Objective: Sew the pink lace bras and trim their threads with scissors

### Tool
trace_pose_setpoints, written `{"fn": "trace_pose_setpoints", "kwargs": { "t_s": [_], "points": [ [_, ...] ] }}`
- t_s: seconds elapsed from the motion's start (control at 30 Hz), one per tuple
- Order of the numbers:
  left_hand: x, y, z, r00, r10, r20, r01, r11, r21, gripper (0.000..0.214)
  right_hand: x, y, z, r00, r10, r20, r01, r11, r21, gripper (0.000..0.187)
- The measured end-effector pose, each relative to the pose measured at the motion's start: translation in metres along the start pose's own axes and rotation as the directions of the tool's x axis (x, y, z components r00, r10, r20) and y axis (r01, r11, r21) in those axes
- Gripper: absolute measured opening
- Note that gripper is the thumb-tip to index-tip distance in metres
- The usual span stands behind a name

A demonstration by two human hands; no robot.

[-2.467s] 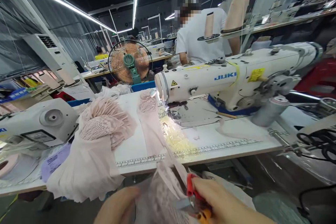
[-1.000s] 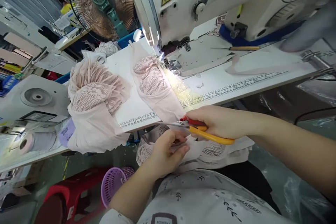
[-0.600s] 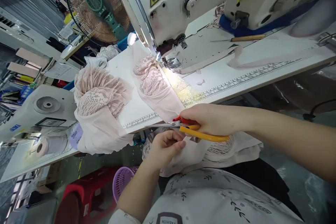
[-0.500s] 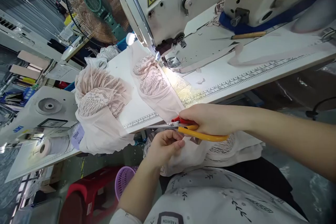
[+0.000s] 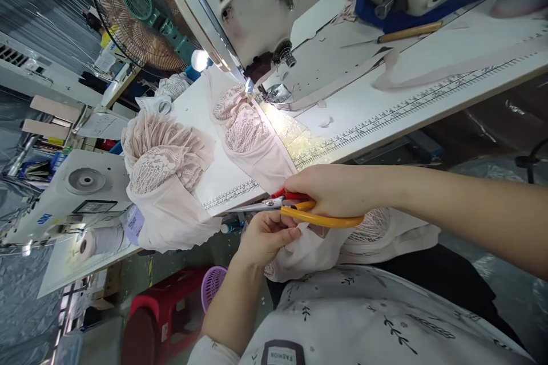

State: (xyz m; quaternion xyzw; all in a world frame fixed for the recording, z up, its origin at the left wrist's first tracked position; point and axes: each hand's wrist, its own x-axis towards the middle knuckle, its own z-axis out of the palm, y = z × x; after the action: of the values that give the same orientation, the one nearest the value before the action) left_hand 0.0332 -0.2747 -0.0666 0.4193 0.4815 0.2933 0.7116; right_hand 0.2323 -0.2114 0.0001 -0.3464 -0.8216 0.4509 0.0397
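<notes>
My right hand [image 5: 329, 188] is closed around scissors [image 5: 321, 218] with red and orange handles. Their blades point left, just above my left hand and close to the table edge. With thumb and fingers pinched, my left hand [image 5: 270, 238] grips the pale fabric [image 5: 319, 251] over my lap, part of it lace. My right hand's fingers hide some of the handles. Beyond the hands, a pale pink lace piece [image 5: 252, 131] lies on the table, its upper end by the needle area of the sewing machine [image 5: 244, 5].
A heap of pale lace garments [image 5: 166, 182] hangs over the table edge at left. A wooden-handled awl [image 5: 409, 31] and a fabric strip [image 5: 428, 82] lie to the right. Below left stand a red stool [image 5: 166, 308] and a purple basket [image 5: 213, 287]; a fan [image 5: 145, 5] stands behind.
The view has shifted slightly, so the machine and hands appear a little further left. Both hands keep their grips, with the scissors still above my left hand.
</notes>
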Motion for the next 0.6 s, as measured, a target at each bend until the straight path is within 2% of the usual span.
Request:
{"fn": "trace_pose_setpoints", "kwargs": {
  "t_s": [0.23,0.43,0.5,0.53,0.6],
  "points": [
    [-0.002,0.0,0.004,1.0,-0.009,-0.022,0.01,1.0,0.02,0.032,-0.003,0.001,0.0,0.999,0.016,0.028,-0.015,0.999,-0.045,0.017],
    [-0.005,0.001,0.011,1.0,-0.017,0.024,0.016,1.0,0.016,0.034,-0.004,0.009,0.01,1.0,0.004,0.009,-0.005,0.997,0.079,0.021],
    [-0.006,0.002,0.013,1.0,-0.027,-0.007,0.027,0.999,0.018,0.034,-0.009,0.017,0.019,0.997,-0.002,-0.082,0.016,0.986,0.168,0.021],
    [-0.007,0.003,0.013,0.999,-0.034,-0.034,0.034,0.999,0.019,0.035,-0.015,0.022,0.024,0.986,0.001,-0.165,0.036,0.975,0.22,0.02],
    [-0.008,0.005,0.015,0.995,-0.048,-0.088,0.049,0.999,0.008,0.039,-0.031,0.031,0.036,0.937,0.03,-0.347,0.074,0.956,0.284,0.025]
  ]
}}
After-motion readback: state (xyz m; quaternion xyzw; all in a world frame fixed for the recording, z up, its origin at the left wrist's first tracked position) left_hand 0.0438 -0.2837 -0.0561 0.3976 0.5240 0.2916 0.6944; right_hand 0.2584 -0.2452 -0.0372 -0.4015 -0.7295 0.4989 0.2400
